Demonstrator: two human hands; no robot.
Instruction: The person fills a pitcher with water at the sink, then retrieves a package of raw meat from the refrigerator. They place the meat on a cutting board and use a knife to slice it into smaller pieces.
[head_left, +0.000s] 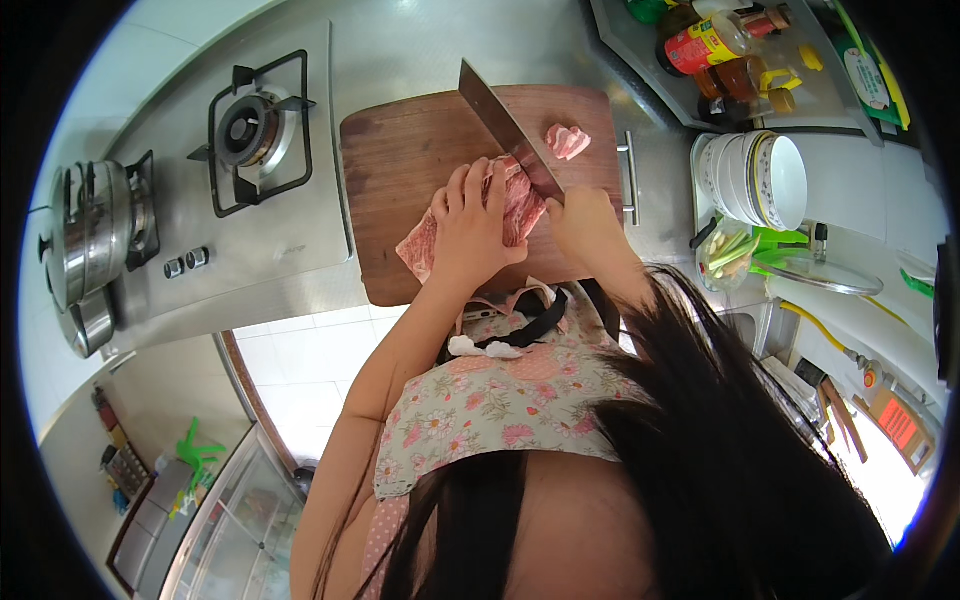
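Note:
A slab of raw marbled meat (523, 201) lies on a dark wooden cutting board (397, 161). My left hand (471, 225) presses on it from above, fingers spread over its top. In my right hand (592, 225) is the handle of a cleaver (504, 124); its broad blade stands against the meat's right end, close to my left fingertips. How deep the edge sits in the meat cannot be told. A small cut piece of meat (568, 142) rests on the board, to the right of the blade.
Left of the board is a gas hob (300, 187) with a steel steamer pot (90, 225). To the right stand stacked bowls (784, 182), a bag of green-and-white vegetables (729, 251) and a glass lid (825, 274). Sauce bottles (705, 45) sit on a rack at the upper right.

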